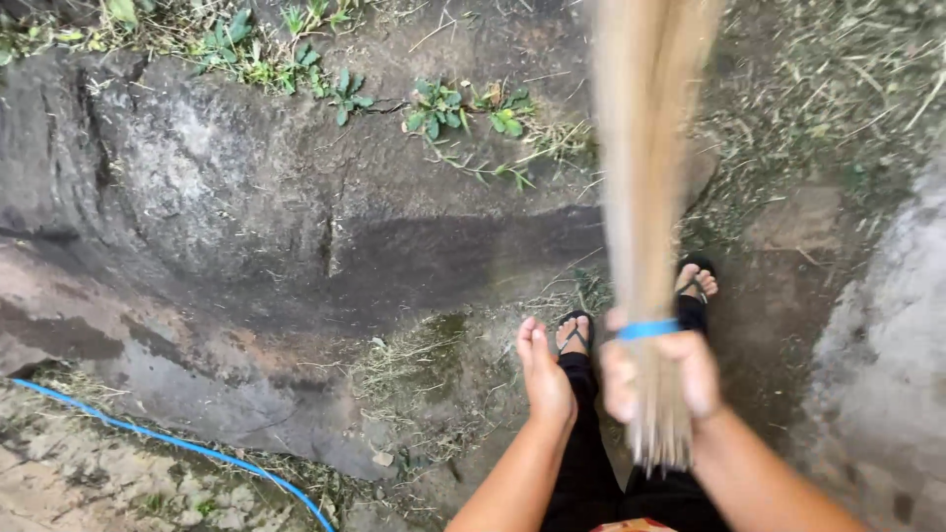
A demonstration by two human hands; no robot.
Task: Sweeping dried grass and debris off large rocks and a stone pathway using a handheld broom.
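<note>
My right hand grips a bundle broom of pale straw sticks just below its blue band. The broom points away from me and is blurred by motion. My left hand is held flat and open beside it, fingers together, touching nothing. Under my hands I see my feet in black sandals and my black trousers. The ground ahead is wet dark rock with dry grass clippings scattered on it.
A thin blue hose runs across the lower left. Small green weeds grow along the top of the rock. A pale rough stone rises at the right edge. Bare dirt with grass cuttings lies at upper right.
</note>
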